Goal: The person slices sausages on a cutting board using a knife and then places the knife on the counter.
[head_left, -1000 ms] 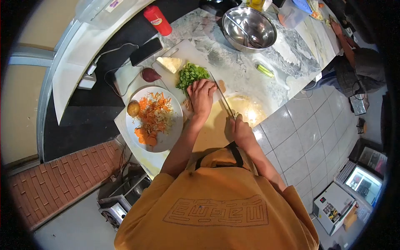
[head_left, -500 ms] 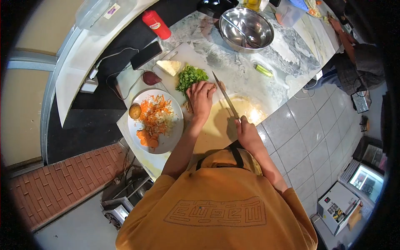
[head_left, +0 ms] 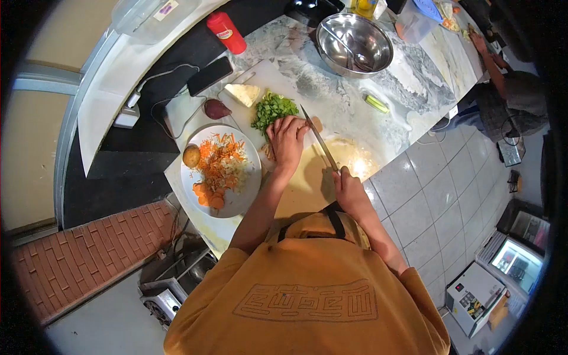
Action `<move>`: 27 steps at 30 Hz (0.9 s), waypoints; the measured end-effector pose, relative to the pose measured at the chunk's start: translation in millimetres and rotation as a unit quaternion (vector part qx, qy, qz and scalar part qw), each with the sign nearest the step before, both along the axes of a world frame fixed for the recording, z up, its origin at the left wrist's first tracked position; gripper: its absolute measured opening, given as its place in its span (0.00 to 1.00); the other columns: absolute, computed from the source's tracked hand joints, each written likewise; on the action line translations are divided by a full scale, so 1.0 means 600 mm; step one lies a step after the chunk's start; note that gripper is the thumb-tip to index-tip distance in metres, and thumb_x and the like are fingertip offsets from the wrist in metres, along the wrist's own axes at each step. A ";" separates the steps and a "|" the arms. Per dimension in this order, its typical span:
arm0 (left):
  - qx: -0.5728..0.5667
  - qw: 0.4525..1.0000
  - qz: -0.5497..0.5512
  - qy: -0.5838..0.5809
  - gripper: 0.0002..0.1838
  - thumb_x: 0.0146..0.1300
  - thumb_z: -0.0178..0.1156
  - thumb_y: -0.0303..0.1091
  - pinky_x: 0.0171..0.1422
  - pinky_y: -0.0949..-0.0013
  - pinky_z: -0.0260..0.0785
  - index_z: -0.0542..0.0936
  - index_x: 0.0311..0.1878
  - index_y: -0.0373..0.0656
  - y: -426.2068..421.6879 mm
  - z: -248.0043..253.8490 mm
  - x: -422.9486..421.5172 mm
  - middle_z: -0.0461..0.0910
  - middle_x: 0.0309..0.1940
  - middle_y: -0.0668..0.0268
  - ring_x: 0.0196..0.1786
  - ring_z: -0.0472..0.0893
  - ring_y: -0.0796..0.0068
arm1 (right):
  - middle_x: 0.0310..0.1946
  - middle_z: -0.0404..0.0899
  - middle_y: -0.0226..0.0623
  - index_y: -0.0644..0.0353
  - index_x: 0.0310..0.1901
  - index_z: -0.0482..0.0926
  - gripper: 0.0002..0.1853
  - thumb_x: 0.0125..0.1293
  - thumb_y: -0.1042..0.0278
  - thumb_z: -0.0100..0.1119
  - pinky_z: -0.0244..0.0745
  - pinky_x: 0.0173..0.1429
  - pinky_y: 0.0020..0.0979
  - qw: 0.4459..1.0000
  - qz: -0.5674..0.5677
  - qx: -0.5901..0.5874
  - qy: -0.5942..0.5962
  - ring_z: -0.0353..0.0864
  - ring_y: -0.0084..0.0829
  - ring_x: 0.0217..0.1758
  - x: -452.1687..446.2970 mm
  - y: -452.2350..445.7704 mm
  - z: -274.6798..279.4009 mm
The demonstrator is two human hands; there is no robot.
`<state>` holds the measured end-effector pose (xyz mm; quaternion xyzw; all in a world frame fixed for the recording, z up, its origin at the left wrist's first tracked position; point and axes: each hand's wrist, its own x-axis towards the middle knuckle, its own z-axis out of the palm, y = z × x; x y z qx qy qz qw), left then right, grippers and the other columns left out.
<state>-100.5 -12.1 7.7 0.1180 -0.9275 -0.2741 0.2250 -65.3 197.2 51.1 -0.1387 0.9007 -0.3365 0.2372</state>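
Note:
My right hand [head_left: 351,192] is closed around the handle of a kitchen knife [head_left: 320,139], whose blade points away from me, up and to the left. Beside the blade, my left hand [head_left: 286,143] presses down on the cutting board [head_left: 302,184] with its fingers curled. What lies under those fingers is mostly hidden. A small brownish piece [head_left: 317,123] shows just right of the blade. Chopped greens [head_left: 274,111] are heaped beyond my left fingers. Behind the heap sits a pale, wedge-shaped piece [head_left: 242,93].
Left of the board stands a white plate [head_left: 251,192] with shredded and sliced carrot and a brown potato [head_left: 191,155]. A dark red onion [head_left: 217,109], a phone [head_left: 210,76], a red bottle [head_left: 226,33], a steel bowl [head_left: 355,44] and a green stalk [head_left: 376,104] surround it. Another person [head_left: 518,94] is far right.
The knife blade has come slightly closer to my left fingertips. My view has shifted a little. Both hands keep nearly the same places.

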 end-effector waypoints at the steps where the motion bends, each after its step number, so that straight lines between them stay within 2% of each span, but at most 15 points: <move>1: -0.001 1.000 0.003 -0.012 0.06 0.59 0.67 0.38 0.62 0.58 0.57 0.84 0.39 0.51 0.000 -0.001 0.001 0.81 0.41 0.75 0.50 0.76 0.67 | 0.23 0.76 0.67 0.70 0.42 0.69 0.17 0.77 0.60 0.48 0.73 0.33 0.58 1.000 0.004 0.009 -0.005 0.79 0.67 0.31 0.000 -0.001 -0.002; 8: 0.011 1.000 -0.001 -0.023 0.07 0.60 0.67 0.38 0.63 0.57 0.57 0.84 0.39 0.50 -0.004 -0.004 0.000 0.82 0.42 0.75 0.51 0.76 0.67 | 0.24 0.78 0.67 0.70 0.44 0.68 0.18 0.77 0.59 0.47 0.76 0.36 0.59 0.999 0.011 0.020 -0.023 0.80 0.67 0.32 0.001 -0.006 0.003; 10: 0.011 1.000 -0.003 0.010 0.04 0.60 0.66 0.37 0.59 0.59 0.58 0.84 0.37 0.51 -0.002 -0.003 0.000 0.81 0.39 0.75 0.48 0.76 0.67 | 0.24 0.78 0.67 0.70 0.44 0.68 0.18 0.77 0.58 0.47 0.76 0.36 0.59 1.000 0.010 0.022 -0.018 0.81 0.67 0.32 0.002 -0.006 -0.002; 14: 0.013 1.000 -0.001 0.005 0.04 0.60 0.65 0.37 0.59 0.59 0.58 0.84 0.37 0.50 -0.003 -0.003 0.000 0.81 0.39 0.75 0.48 0.76 0.67 | 0.24 0.78 0.67 0.70 0.44 0.68 0.17 0.77 0.58 0.47 0.76 0.36 0.60 1.000 0.008 0.029 0.003 0.80 0.67 0.32 0.005 -0.005 -0.011; 17: 0.016 1.000 -0.006 -0.021 0.06 0.62 0.65 0.37 0.62 0.58 0.58 0.85 0.40 0.50 -0.002 0.000 0.001 0.82 0.43 0.75 0.51 0.77 0.67 | 0.24 0.78 0.67 0.69 0.43 0.68 0.17 0.77 0.58 0.46 0.75 0.36 0.60 1.000 0.002 0.025 -0.008 0.80 0.67 0.32 0.001 -0.005 -0.006; 19: 0.005 1.000 -0.005 0.008 0.05 0.61 0.64 0.36 0.59 0.59 0.57 0.85 0.39 0.51 -0.001 0.000 0.000 0.81 0.39 0.75 0.47 0.76 0.68 | 0.24 0.78 0.68 0.69 0.42 0.68 0.17 0.77 0.58 0.46 0.75 0.36 0.60 1.000 0.003 0.022 -0.010 0.80 0.67 0.33 -0.001 -0.005 -0.004; 22: 0.010 1.000 -0.008 0.017 0.04 0.61 0.65 0.36 0.59 0.59 0.57 0.85 0.38 0.50 -0.002 -0.001 0.000 0.81 0.39 0.75 0.47 0.76 0.68 | 0.24 0.77 0.68 0.69 0.41 0.68 0.17 0.77 0.58 0.46 0.75 0.36 0.59 1.000 0.004 0.014 -0.018 0.80 0.67 0.33 -0.003 -0.004 0.002; 27: 0.021 1.000 -0.006 -0.015 0.05 0.60 0.66 0.35 0.60 0.58 0.58 0.85 0.38 0.49 -0.005 -0.002 -0.001 0.82 0.41 0.74 0.49 0.76 0.66 | 0.24 0.77 0.68 0.70 0.41 0.68 0.17 0.77 0.59 0.47 0.75 0.36 0.58 1.000 0.010 -0.005 -0.027 0.80 0.67 0.33 -0.004 -0.003 0.001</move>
